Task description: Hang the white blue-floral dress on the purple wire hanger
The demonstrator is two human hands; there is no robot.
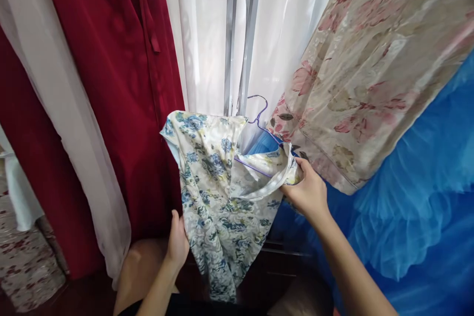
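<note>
A white garment with blue and yellow flowers (218, 182) hangs in front of me on a purple wire hanger (261, 108). My right hand (307, 190) is closed on the garment's neckline at the hanger's right end. My left hand (177, 242) grips the garment's left edge lower down, its fingers hidden behind the cloth. The hanger's hook points up in front of the sheer white curtain (207, 34).
A dark red curtain (111, 84) hangs at the left. A beige cloth with pink flowers (374, 69) hangs at the upper right over blue netting (418, 197). A grey window frame (237, 34) shows behind the sheer curtain. My knees (138, 266) are below, and a patterned cloth (25, 261) lies at the far left.
</note>
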